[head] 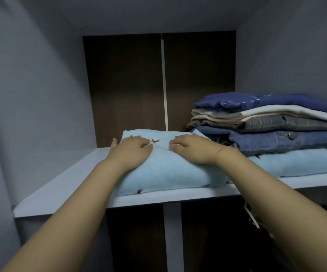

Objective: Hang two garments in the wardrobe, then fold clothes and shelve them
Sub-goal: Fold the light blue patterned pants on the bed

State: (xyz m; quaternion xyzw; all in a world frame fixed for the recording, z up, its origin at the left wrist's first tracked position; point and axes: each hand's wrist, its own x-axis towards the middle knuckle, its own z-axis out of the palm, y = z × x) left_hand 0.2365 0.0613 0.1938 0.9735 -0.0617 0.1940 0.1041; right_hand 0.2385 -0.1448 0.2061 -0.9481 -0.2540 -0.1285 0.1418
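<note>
My left hand lies palm down on the folded light blue garment, its grip slack, fingers only slightly bent and clamped on nothing. My right hand lies the same way just beside it on the same garment, fingers loosely curved, fingertips touching the cloth, grip holding nothing. A thin bracelet sits on my right wrist. Between my two hands a small dark embroidered mark shows on the cloth. The folded light blue garment rests on the wardrobe shelf, its front fold near the shelf's front edge. To the right of this garment, touching it, a stack of folded clothes stands on the same shelf: another light blue piece at the bottom, blue denim above it, then grey plaid, pale pink and cream layers, and a dark blue one on top. Behind the garment, a white strip runs up the dark brown back panel
</note>
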